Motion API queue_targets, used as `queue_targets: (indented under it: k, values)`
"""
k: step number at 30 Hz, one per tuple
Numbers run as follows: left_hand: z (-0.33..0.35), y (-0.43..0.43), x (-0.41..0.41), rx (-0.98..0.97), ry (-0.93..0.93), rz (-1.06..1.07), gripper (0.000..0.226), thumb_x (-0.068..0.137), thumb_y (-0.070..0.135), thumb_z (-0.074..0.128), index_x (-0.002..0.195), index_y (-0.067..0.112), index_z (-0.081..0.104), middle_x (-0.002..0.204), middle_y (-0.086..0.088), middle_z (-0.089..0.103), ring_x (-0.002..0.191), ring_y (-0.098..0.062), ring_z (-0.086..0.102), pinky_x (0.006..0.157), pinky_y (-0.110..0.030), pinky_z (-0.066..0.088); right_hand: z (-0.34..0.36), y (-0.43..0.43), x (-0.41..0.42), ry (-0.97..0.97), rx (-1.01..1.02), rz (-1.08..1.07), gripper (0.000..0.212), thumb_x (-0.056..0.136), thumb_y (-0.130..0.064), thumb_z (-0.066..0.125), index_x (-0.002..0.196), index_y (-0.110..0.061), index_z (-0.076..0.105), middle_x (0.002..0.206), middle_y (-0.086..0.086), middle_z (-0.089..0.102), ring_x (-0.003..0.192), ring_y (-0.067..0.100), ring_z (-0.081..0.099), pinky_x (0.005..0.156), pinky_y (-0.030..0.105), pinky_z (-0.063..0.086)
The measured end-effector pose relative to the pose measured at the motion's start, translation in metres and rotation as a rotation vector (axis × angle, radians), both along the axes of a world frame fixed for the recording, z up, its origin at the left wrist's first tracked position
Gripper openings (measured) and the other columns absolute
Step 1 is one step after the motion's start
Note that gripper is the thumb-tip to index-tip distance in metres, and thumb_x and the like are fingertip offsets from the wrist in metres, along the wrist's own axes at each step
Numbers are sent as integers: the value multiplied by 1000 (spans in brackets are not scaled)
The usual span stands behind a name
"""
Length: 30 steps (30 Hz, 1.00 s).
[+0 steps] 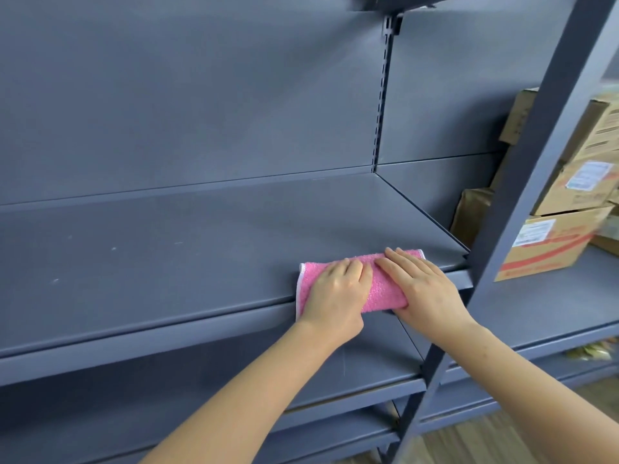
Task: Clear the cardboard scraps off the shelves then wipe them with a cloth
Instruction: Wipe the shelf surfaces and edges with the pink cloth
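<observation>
A folded pink cloth [385, 285] with a white edge lies on the front right part of a dark grey metal shelf [201, 249], its near side draped over the shelf's front lip. My left hand [335, 296] presses down on the cloth's left half. My right hand [423, 289] lies on its right half with fingers straight, thumb at the cloth's front edge. Both hands touch side by side. No cardboard scraps show on this shelf; a few pale specks [113, 248] dot its left part.
A slanted grey upright post [522, 182] crosses just right of my hands. Behind it, stacked cardboard boxes [556, 242] stand on the neighbouring shelf. More grey shelves [368, 366] run below, and a slotted rail [382, 95] rises up the back panel.
</observation>
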<state>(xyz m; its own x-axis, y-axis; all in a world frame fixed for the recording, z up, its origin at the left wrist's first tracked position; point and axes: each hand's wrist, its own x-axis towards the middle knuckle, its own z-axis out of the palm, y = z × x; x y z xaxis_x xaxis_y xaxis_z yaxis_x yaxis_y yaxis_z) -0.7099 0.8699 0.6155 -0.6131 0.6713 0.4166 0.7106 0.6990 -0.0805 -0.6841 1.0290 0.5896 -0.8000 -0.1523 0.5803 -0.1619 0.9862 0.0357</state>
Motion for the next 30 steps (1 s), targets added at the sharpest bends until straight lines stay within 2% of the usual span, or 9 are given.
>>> queue_targets:
  k: [12,14,16,17,20,23,26,28,30]
  values:
    - [3,30,-5,-63,1,-49,61,26,30,80,86,16,75,75,7,69,71,-7,68,71,-14,54,3,25,2,-50,-22,-59,69,41,-20,92,104,-3,69,110,18,69,99,36,67,80,47,53]
    - [3,34,-8,-93,9,-56,63,43,27,77,103,12,70,93,2,70,89,-12,68,85,-19,52,4,29,2,-68,-31,-79,73,39,-24,93,105,-2,69,111,18,68,101,37,66,81,49,53]
    - [0,41,-11,-152,-9,-65,66,67,18,66,129,3,48,122,-9,57,117,-23,54,104,-28,40,5,32,1,-85,-39,-100,76,38,-25,93,105,-1,68,112,19,68,101,38,66,82,51,52]
    - [-1,44,-13,-162,-20,-72,67,74,15,60,135,1,38,130,-12,50,124,-27,46,109,-32,33,6,33,1,-95,-44,-108,77,37,-25,93,106,-1,68,112,19,68,101,39,65,82,51,51]
    - [-1,52,-18,-166,-51,-79,69,76,17,59,137,-1,33,132,-15,45,125,-30,42,110,-35,31,7,38,1,-146,-65,-131,80,38,-24,92,110,0,65,117,20,65,107,40,63,88,51,48]
    - [1,58,-23,-131,-71,-129,72,71,25,66,133,0,37,127,-14,48,119,-29,45,105,-35,35,9,44,0,-213,-95,-162,85,47,-30,89,121,-3,59,129,17,57,121,37,54,101,47,40]
    - [2,61,-29,-91,-130,-165,75,68,35,70,129,3,41,126,-11,48,116,-27,47,103,-33,37,12,45,-1,-274,-77,-188,92,57,-38,81,136,-10,43,146,10,40,137,28,35,113,36,24]
    - [6,61,-33,-75,-206,-180,80,70,42,69,134,6,38,132,-10,45,122,-26,43,104,-33,35,15,45,-3,-320,-65,-189,97,61,-42,77,142,-14,33,152,6,29,142,23,25,116,33,16]
    - [14,54,-38,-26,-382,-193,79,78,43,62,142,10,32,145,-9,35,134,-25,32,110,-35,28,19,47,-2,-388,-47,-189,101,64,-46,73,146,-18,22,156,3,18,145,20,16,117,32,11]
